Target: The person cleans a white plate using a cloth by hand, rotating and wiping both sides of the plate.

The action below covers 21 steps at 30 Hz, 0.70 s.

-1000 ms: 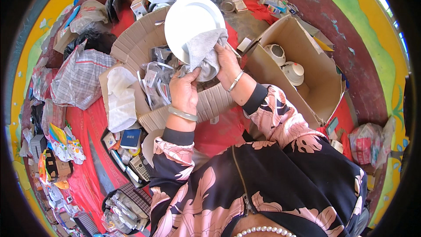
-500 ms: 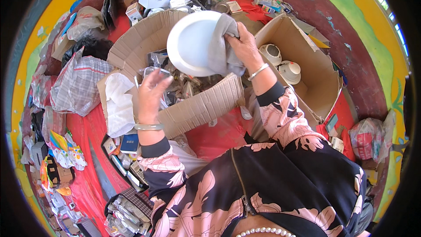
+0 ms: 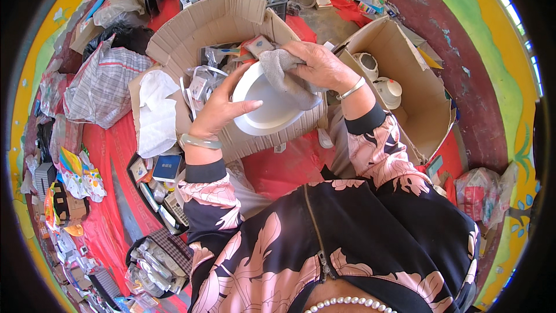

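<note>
A white plate (image 3: 263,110) is held over an open cardboard box (image 3: 197,29). My left hand (image 3: 220,107) grips the plate's left rim with the thumb across its face. My right hand (image 3: 318,66) presses a grey cloth (image 3: 284,75) onto the plate's upper right part. Both wrists wear bangles, and the sleeves are black with pink flowers.
The box under the plate holds small packets and wrappers. A second cardboard box (image 3: 423,98) at the right holds white cups (image 3: 389,90). White paper (image 3: 155,113), a checked bag (image 3: 101,87), small packages and a red cloth (image 3: 121,156) lie at the left.
The plate has come down and been turned face up. My left hand, which had let go, has come back to the plate's rim. The cloth has moved onto the plate's face.
</note>
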### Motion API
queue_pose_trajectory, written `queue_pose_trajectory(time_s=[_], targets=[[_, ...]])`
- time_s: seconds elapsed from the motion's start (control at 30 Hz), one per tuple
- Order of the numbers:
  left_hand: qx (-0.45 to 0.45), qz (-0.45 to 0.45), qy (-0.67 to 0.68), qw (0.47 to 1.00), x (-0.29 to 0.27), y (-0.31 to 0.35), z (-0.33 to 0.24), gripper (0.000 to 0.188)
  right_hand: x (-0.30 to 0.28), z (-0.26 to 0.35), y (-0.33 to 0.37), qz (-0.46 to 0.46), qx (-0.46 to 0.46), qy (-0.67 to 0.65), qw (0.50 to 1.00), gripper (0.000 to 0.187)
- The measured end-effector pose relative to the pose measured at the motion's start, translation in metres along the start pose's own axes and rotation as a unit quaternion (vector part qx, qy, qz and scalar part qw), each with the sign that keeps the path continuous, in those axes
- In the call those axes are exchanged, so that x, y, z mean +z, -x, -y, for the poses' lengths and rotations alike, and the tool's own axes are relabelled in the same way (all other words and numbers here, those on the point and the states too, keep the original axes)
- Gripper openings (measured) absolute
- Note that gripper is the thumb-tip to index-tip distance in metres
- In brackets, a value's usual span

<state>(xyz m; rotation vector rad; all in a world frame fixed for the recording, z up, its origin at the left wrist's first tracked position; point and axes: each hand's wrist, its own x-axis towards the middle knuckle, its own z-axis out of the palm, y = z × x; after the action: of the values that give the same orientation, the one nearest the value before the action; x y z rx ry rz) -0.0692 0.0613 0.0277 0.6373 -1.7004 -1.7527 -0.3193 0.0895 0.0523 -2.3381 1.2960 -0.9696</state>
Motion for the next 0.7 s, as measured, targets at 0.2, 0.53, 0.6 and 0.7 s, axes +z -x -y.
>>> queue_pose_trajectory(time_s=[0.2, 0.53, 0.6, 0.7], targets=[[-0.004, -0.090, 0.087, 0.992, 0.014, -0.001, 0.008, 0.066, 0.000, -0.002, -0.003, -0.026, 0.011, -0.018, 0.999, 0.047], [-0.017, -0.133, 0.032, 0.990, 0.013, 0.000, 0.028, 0.052, 0.022, 0.027, -0.019, -0.091, -0.124, 0.159, 0.975, 0.051], [-0.004, -0.149, 0.033, 0.988, 0.014, 0.001, 0.028, 0.050, 0.023, 0.023, -0.020, -0.086, -0.126, 0.148, 0.977, 0.049], [0.009, -0.172, 0.129, 0.977, 0.022, 0.001, 0.019, 0.047, 0.019, 0.016, -0.022, -0.097, -0.100, 0.143, 0.980, 0.046]])
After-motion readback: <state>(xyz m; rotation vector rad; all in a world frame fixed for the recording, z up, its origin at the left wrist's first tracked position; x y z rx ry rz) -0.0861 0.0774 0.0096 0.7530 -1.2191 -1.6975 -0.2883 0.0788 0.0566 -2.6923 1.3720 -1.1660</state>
